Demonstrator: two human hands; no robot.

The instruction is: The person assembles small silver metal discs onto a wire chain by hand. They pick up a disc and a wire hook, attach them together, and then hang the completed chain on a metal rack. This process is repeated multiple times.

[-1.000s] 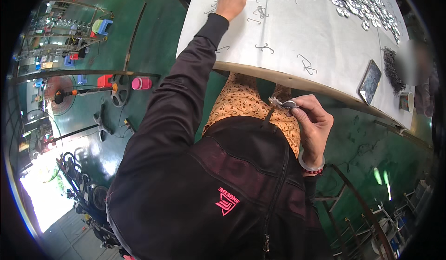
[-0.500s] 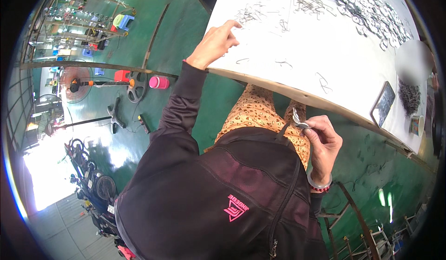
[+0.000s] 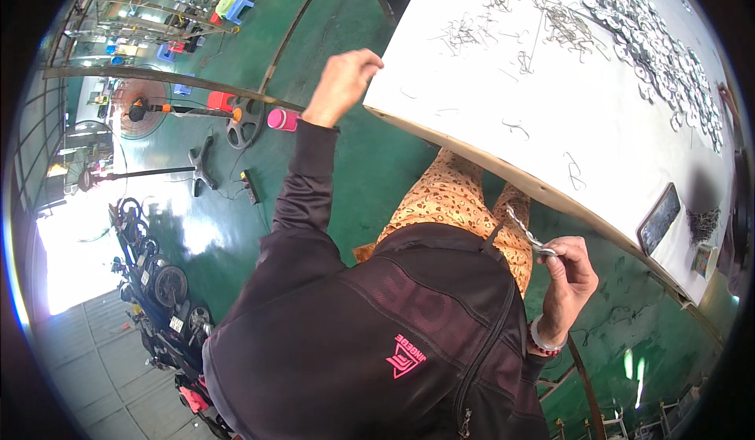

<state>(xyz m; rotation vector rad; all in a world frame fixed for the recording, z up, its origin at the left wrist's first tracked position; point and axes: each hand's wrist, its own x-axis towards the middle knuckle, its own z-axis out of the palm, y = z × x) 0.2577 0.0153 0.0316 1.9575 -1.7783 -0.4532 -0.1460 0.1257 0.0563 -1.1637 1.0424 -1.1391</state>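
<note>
Head view: the silver piece is off the table, in front of the jacket and over the patterned trousers. The right hand is clamped on its rounded end between thumb and fingers, so the twisted, shiny length sticks out freely toward the upper left; that pinch probably leaves the long part clear. Whether it is one part or several joined is too small to tell.

The left hand is well apart from the right, by the table's left corner, fingers bent. I cannot tell whether they grip anything, or whether they touch the edge.

On the white table, loose wires lie in tangled heaps toward the far side, with a few strays near the front edge. Beside the heaps, to the right, spread the silver discs; keeping each kind in its own patch likely makes picking easier. A phone lies near the front edge at right, close to a dark pile and a cup, apparently set aside from the wires.
</note>
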